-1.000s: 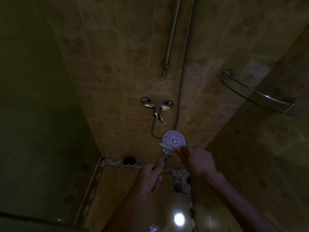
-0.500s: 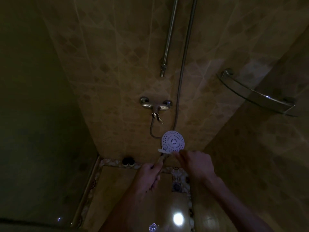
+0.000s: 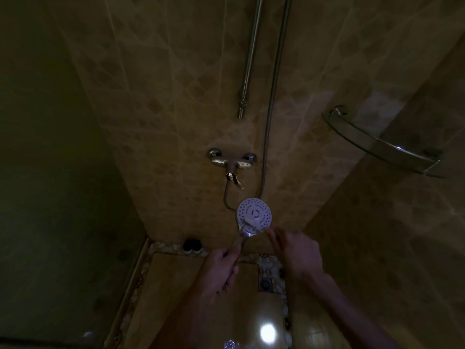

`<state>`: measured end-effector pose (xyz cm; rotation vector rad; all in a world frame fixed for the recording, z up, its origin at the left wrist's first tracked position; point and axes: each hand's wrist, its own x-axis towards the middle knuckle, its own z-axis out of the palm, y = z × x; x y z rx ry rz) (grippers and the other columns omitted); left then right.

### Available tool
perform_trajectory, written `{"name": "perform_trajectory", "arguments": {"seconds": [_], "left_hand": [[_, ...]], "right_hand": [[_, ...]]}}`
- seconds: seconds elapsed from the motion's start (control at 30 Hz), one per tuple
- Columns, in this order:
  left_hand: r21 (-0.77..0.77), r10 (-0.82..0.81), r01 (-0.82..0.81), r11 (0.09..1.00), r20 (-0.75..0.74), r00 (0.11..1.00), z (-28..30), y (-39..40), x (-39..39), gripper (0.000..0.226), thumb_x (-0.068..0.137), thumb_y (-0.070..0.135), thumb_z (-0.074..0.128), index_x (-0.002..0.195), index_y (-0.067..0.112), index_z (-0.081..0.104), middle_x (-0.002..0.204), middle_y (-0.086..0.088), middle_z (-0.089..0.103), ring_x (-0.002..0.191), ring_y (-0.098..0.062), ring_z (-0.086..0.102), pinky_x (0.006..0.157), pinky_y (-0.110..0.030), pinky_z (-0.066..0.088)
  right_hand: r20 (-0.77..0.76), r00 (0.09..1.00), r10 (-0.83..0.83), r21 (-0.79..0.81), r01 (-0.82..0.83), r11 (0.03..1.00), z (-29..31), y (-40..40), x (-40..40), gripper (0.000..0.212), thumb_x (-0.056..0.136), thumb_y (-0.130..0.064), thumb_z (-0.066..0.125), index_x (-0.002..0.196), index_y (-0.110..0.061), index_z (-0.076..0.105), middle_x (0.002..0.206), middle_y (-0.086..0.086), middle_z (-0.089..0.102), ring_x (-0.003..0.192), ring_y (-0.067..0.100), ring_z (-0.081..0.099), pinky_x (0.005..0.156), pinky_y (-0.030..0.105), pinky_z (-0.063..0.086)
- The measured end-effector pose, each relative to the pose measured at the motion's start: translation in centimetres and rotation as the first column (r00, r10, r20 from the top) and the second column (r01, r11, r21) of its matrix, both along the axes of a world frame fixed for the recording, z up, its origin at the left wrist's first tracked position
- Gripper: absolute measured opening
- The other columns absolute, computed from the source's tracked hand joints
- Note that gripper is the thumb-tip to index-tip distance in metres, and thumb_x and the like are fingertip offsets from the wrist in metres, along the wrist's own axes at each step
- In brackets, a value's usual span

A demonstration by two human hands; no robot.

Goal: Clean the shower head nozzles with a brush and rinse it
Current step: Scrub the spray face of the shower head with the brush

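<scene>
While the left hand (image 3: 221, 269) curls its fingers around the shower head (image 3: 254, 214) handle, the round white face sits just above that grip. A small brush (image 3: 250, 221) lies on the face, pinched by the right hand (image 3: 297, 250) beside it.

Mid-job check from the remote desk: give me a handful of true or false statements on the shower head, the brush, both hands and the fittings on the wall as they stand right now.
1. The shower head faces the camera with its nozzles showing. True.
2. The brush lies on the floor by the drain. False: its white head is against the lower part of the nozzle face.
3. The left hand holds the brush handle. True.
4. The right hand is turning the faucet. False: it is below the shower head, near its handle, well clear of the faucet.
5. The glass shelf is on the left wall. False: it is in the right corner.
</scene>
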<state>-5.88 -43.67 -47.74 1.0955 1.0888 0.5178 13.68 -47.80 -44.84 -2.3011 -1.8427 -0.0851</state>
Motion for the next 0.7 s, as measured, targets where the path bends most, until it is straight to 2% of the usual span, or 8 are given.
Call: {"name": "perform_trajectory", "arguments": {"seconds": [0.07,0.13,0.23,0.3,0.37,0.47,0.63,0.7], "left_hand": [[0.01,0.004,-0.004,1.0,-0.006,1.0,-0.2,0.0,-0.1,0.046,0.093,0.045,0.053,0.059,0.014,0.055,0.053,-0.013,0.047,0.033,-0.014,0.037,0.036,-0.019,0.028],[0.026,0.005,-0.005,1.0,-0.008,1.0,-0.2,0.0,-0.1,0.046,0.092,0.045,0.053,0.057,0.015,0.055,0.055,-0.016,0.048,0.034,-0.015,0.038,0.036,-0.02,0.03],[0.027,0.001,-0.001,1.0,-0.003,1.0,-0.3,-0.2,0.1,0.046,0.091,0.045,0.055,0.057,0.014,0.055,0.054,-0.015,0.047,0.033,-0.015,0.037,0.035,-0.019,0.03],[0.02,-0.001,0.001,1.0,0.0,1.0,-0.3,-0.3,0.1,0.044,0.092,0.044,0.054,0.06,0.013,0.055,0.053,-0.011,0.048,0.033,-0.014,0.038,0.035,-0.019,0.029],[0.003,0.011,-0.011,1.0,-0.001,1.0,-0.3,-0.4,0.0,0.043,0.093,0.044,0.053,0.063,0.013,0.056,0.051,-0.007,0.049,0.032,-0.013,0.038,0.036,-0.019,0.029],[-0.009,0.038,-0.038,0.999,-0.008,0.999,-0.3,-0.5,-0.2,0.043,0.092,0.044,0.054,0.06,0.015,0.054,0.049,-0.005,0.049,0.032,-0.013,0.037,0.037,-0.019,0.029],[0.012,0.024,-0.024,1.0,0.005,1.0,0.2,-0.9,0.0,0.045,0.092,0.044,0.055,0.057,0.016,0.053,0.047,-0.003,0.048,0.033,-0.013,0.037,0.036,-0.019,0.028],[0.016,0.017,-0.018,1.0,0.018,1.0,0.5,-1.2,0.1,0.044,0.093,0.043,0.054,0.057,0.016,0.052,0.046,-0.003,0.048,0.033,-0.013,0.037,0.036,-0.019,0.028]], "right_hand": [[-0.004,1.0,-0.001,0.018,0.001,1.0,0.0,0.1,0.1,0.07,0.087,-0.071,-0.003,0.082,-0.031,0.055,0.057,-0.006,0.055,0.05,0.007,0.055,0.046,0.026,0.044],[-0.021,0.997,-0.071,0.012,0.071,0.997,0.7,1.0,1.5,0.064,0.091,-0.066,0.008,0.085,-0.027,0.059,0.065,-0.005,0.061,0.059,0.013,0.061,0.053,0.03,0.051],[-0.062,0.976,-0.207,0.033,0.209,0.977,1.4,2.0,3.4,0.056,0.096,-0.06,0.023,0.085,-0.022,0.063,0.074,0.002,0.067,0.071,0.021,0.066,0.053,0.028,0.042],[-0.07,0.981,-0.18,0.047,0.183,0.982,1.0,1.5,3.0,0.056,0.096,-0.061,0.022,0.084,-0.024,0.062,0.071,-0.001,0.066,0.067,0.017,0.065,0.05,0.026,0.042],[-0.079,0.993,-0.09,0.022,0.092,0.995,-0.2,0.2,1.5,0.059,0.093,-0.066,0.013,0.079,-0.027,0.056,0.063,-0.006,0.062,0.059,0.011,0.061,0.052,0.029,0.05],[-0.024,1.0,-0.013,0.035,0.014,0.999,-0.9,-0.8,0.5,0.062,0.092,-0.069,0.008,0.08,-0.03,0.054,0.059,-0.006,0.06,0.055,0.011,0.061,0.051,0.03,0.049],[-0.08,0.981,-0.176,0.066,0.182,0.981,1.1,0.9,3.4,0.053,0.096,-0.061,0.023,0.084,-0.027,0.063,0.064,-0.004,0.06,0.066,0.02,0.064,0.051,0.029,0.04],[-0.135,0.972,-0.194,0.072,0.205,0.976,1.0,0.7,3.2,0.055,0.096,-0.062,0.023,0.084,-0.027,0.063,0.061,-0.007,0.056,0.063,0.018,0.063,0.051,0.03,0.044]]}}
